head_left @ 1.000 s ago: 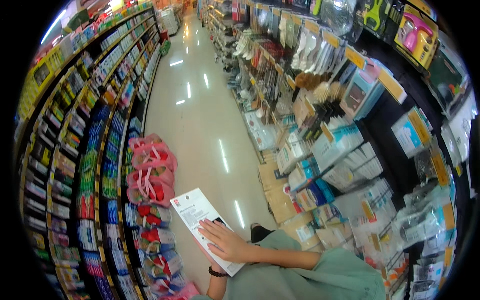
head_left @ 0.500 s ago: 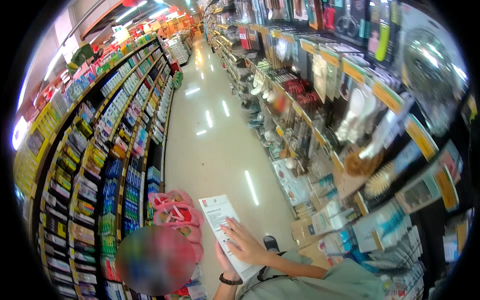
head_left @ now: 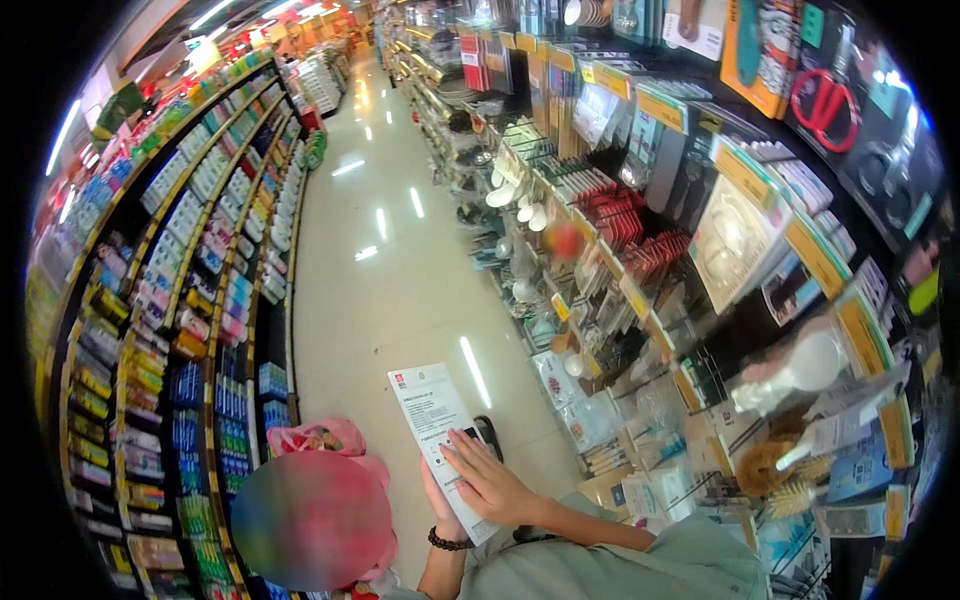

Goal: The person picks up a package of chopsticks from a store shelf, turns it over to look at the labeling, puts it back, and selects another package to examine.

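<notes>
A white flat rectangular package (head_left: 418, 405) with printed text, perhaps a card-backed box, is tilted in front of me. My left hand (head_left: 439, 498) grips it from behind and along its left edge, with a dark bead bracelet on that wrist. Across the lower part of its face lies my right hand (head_left: 492, 483), fingers stretched out flat against the print. The thumb of that hand is hidden.
On the left a long shelf (head_left: 190, 330) holds rows of small packaged goods. To the right, racks (head_left: 640, 290) carry hanging kitchen tools, including red-handled scissors (head_left: 826, 105). Pink bags (head_left: 340, 435) stand at lower left, partly covered by a blurred disc. The tiled aisle (head_left: 370, 290) runs between.
The view has turned rightward, so more of the hanging tools show and the left shelf has slid leftward. Both hands stay on the package, which sits slightly higher and more left.
</notes>
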Tool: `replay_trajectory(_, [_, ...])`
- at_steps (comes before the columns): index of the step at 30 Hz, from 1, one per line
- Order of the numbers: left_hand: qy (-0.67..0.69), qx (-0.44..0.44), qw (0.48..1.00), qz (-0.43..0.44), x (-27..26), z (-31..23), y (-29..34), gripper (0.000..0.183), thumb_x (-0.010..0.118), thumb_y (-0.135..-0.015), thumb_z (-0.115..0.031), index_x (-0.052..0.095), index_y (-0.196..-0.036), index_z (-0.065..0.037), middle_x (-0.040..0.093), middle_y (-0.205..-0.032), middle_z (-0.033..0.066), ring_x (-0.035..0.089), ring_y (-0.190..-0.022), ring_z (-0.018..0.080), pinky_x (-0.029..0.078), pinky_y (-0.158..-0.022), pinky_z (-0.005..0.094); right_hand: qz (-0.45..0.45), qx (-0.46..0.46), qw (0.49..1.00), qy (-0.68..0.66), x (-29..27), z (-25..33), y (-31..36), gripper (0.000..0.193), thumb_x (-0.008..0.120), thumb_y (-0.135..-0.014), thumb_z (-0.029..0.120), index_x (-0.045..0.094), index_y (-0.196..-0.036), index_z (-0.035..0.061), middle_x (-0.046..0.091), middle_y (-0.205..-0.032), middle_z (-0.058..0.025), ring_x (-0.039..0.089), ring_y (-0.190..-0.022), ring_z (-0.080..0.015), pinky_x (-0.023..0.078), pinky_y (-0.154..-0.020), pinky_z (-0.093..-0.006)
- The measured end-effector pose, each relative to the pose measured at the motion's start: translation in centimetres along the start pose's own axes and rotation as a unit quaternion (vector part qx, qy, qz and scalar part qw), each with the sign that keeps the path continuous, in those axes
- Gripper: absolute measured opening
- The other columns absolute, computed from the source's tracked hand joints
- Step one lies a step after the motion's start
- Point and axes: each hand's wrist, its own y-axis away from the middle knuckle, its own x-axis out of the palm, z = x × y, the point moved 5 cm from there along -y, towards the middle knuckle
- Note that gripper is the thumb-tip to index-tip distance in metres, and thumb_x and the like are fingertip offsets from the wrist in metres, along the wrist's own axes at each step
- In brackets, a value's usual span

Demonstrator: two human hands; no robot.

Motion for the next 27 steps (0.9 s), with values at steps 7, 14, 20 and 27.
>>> replay_trajectory(7, [0.032, -0.019, 0.998, -0.052, -2.3, -1.8, -15.2, 0.056, 0.028, -0.102, -0.048, 0.048, -0.132, -0.005, 0.056, -0.127, 0.0113, 0.055, -0.115, 0.0248, 0.042, -0.101, 0.0390, 0.055, 0.053, 0.996, -0.045, -1.1, -11.2, -10.3, 0.056, 0.050, -0.095, 0.018, 0.034, -0.147, 0.0033, 0.026, -0.155, -0.0201, 0.022, -0.145, -0.0368, 0.020, -0.117, -0.0470])
replay_trajectory(14, [0.043, 0.030, 0.994, -0.101, 0.2, -8.7, -31.7, 0.044, 0.034, -0.102, -0.044, 0.056, -0.112, -0.007, 0.063, -0.098, 0.0067, 0.060, -0.087, 0.0188, 0.050, -0.080, 0.0335, 0.158, 0.074, 0.984, -0.034, -3.6, -19.5, -21.9, 0.063, 0.057, -0.090, 0.013, 0.033, -0.149, 0.0081, 0.025, -0.157, -0.0148, 0.018, -0.147, -0.0342, 0.015, -0.119, -0.0436])
replay_trajectory(20, [0.007, 0.003, 0.999, -0.043, 0.7, -10.9, -44.6, 0.039, 0.038, -0.102, -0.041, 0.057, -0.111, -0.007, 0.061, -0.098, 0.0041, 0.058, -0.084, 0.0142, 0.049, -0.075, 0.0278, 0.125, 0.097, 0.984, -0.079, -5.0, -22.1, -29.1, 0.078, 0.062, -0.083, 0.013, 0.024, -0.151, 0.0066, 0.018, -0.157, -0.0194, 0.019, -0.146, -0.0351, 0.018, -0.119, -0.0444])
replay_trajectory(27, [-0.246, 0.044, 0.968, 0.012, 5.5, -11.1, -57.9, 0.049, 0.051, -0.100, -0.028, 0.044, -0.140, -0.001, 0.062, -0.110, 0.0056, 0.056, -0.095, 0.0100, 0.047, -0.083, 0.0260, -0.045, 0.180, 0.976, -0.116, -7.5, -28.2, -37.5, 0.074, 0.062, -0.089, 0.013, 0.021, -0.149, -0.0025, 0.028, -0.153, -0.0228, 0.028, -0.142, -0.0352, 0.026, -0.115, -0.0391])
